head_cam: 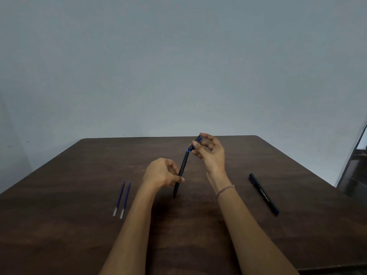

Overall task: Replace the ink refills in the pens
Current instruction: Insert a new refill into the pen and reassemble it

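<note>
**Two Hands Held One Pen Over the Desk**

A plain grey wall [178,56] filled the top of the view. Below it was a big dark brown desk [79,235]. All the things lay on it or were held over it.

The left hand [161,172] was near the middle of the desk. Its fingers [172,167] were curled round the low part of a black pen [183,165], with the thumb pressed on the side. The pen stood almost straight up and leaned a little to the right. Its low tip was down at the desk, but I could not tell if it touched.

The right hand [210,153] was higher up and a bit further back. Its thumb and first finger pinched the cap [195,143] at the top end of the pen. Its other fingers were bent loosely and spread. A small blue ring [187,150] showed just under the cap. I could not tell if the cap was on the pen or just off it.

A second pen [264,193], black with a blue end, lay flat on the desk to the right, well apart from both hands. Two thin blue refills [125,199] lay side by side on the left, close together, with their clear ends toward the person.

A thin bracelet [225,189] was round the right wrist.
</note>
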Available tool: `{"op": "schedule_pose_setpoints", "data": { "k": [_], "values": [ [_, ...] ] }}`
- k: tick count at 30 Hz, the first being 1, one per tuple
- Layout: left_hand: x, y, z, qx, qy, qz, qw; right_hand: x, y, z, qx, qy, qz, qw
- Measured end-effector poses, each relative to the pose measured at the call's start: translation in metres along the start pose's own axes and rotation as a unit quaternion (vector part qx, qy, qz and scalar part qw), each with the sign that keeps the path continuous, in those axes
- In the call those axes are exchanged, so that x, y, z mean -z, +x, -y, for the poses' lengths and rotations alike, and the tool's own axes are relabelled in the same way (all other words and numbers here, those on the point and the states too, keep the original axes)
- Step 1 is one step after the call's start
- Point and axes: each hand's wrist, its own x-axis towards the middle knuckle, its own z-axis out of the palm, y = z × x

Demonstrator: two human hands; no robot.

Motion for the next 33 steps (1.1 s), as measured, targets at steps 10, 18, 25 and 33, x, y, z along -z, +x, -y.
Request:
{"op": "schedule_pose_setpoints", "data": {
  "k": [10, 18, 25, 33],
  "values": [
    [0.0002, -0.0022, 0.0005, -0.017, -0.008, -0.006, 1.000, 0.0011, -0.0002, 0.0049, 0.014, 0.034, -0.019, 0.999],
    [0.0003, -0.0021, -0.0007, -0.024, 0.000, -0.004, 1.000, 0.0013, 0.0000, 0.0062, 0.029, 0.040, -0.022, 0.999],
    [0.0016, -0.0017, -0.0011, -0.025, 0.006, 0.000, 1.000, 0.0017, 0.0009, 0.0069, 0.042, 0.041, -0.021, 0.998],
    [0.0018, -0.0034, -0.0018, -0.032, 0.010, -0.002, 0.999, -0.0007, -0.0007, 0.0057, 0.042, 0.021, 0.005, 0.999]
  ]
}}
